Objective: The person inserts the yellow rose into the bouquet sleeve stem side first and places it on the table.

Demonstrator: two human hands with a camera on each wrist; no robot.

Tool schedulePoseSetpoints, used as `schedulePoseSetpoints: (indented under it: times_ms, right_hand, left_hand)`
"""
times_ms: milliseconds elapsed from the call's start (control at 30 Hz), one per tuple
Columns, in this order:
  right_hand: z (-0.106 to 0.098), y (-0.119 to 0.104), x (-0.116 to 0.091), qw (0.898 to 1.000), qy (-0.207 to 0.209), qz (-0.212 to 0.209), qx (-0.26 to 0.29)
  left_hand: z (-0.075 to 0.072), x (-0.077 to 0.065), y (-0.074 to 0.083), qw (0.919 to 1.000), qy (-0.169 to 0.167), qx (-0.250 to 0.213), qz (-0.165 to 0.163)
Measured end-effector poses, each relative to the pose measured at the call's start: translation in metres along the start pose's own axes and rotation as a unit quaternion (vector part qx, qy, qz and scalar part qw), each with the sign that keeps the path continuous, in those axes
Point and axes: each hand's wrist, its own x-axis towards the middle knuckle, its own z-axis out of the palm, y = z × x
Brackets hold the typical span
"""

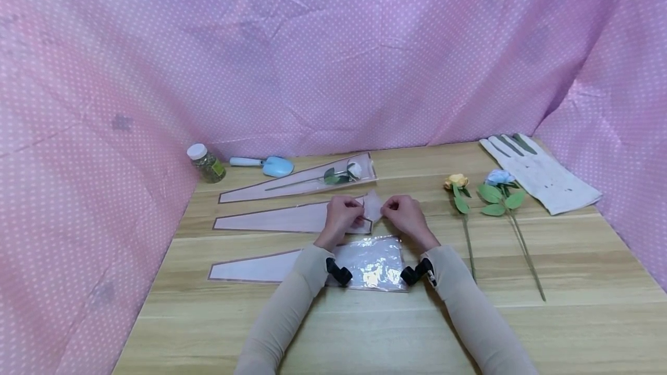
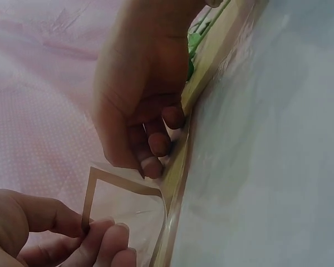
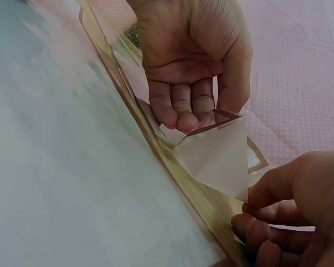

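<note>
Both hands meet at the wide end of the middle flower sleeve [image 1: 281,219], a tapering clear wrapper with a brown border. The left hand [image 1: 343,216] pinches the sleeve's bordered corner between thumb and fingers, its tips close together in the left wrist view. From the right, the right hand [image 1: 406,216] pinches the edge of the whitish film flap [image 3: 217,158] at that end. The flap stands bent up between the hands. Above them a second sleeve [image 1: 245,192] holds a white rose [image 1: 354,171]. A third sleeve [image 1: 250,269] lies beneath the forearms.
A yellow rose [image 1: 457,181] and a blue rose [image 1: 500,178] lie on the right, stems toward the front. Behind them is a white glove [image 1: 552,181]. At the back left stand a white-lidded jar [image 1: 208,165] and a blue trowel [image 1: 278,166]. Pink dotted cloth [image 1: 333,62] hangs behind the table.
</note>
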Motion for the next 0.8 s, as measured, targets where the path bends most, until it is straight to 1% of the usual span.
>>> schedulePoseSetpoints:
  times_ms: [67, 233, 333, 400, 467, 533, 767, 800]
  right_hand:
    - [-0.001, 0.0, -0.001, 1.0, 0.002, -0.004, 0.003]
    - [-0.003, -0.004, -0.004, 1.0, 0.005, -0.02, 0.011]
    - [-0.008, -0.008, -0.006, 1.0, -0.01, -0.025, 0.017]
    - [-0.016, -0.01, -0.008, 0.999, -0.022, -0.029, 0.017]
    - [-0.027, -0.012, -0.011, 0.999, -0.026, -0.031, 0.015]
    - [-0.041, -0.013, -0.015, 0.999, -0.019, -0.037, 0.009]
    - [-0.097, -0.018, -0.04, 0.997, 0.057, -0.048, -0.035]
    - [-0.105, -0.018, -0.044, 0.996, 0.062, -0.049, -0.036]
  left_hand:
    - [-0.001, 0.0, 0.0, 0.9999, -0.005, -0.007, -0.006]
    - [-0.001, 0.0, -0.001, 0.9999, -0.009, -0.013, -0.005]
    - [-0.001, 0.0, -0.001, 1.0, -0.005, -0.009, 0.0]
    - [0.0, 0.0, -0.002, 1.0, -0.001, -0.008, 0.004]
    - [0.0, 0.0, -0.002, 0.9999, 0.0, -0.01, 0.008]
    - [0.001, 0.0, -0.003, 0.9999, -0.002, -0.011, 0.01]
    - [-0.001, 0.0, -0.003, 0.9999, -0.007, -0.005, 0.01]
    - [-0.001, 0.0, -0.003, 0.9999, -0.006, -0.005, 0.009]
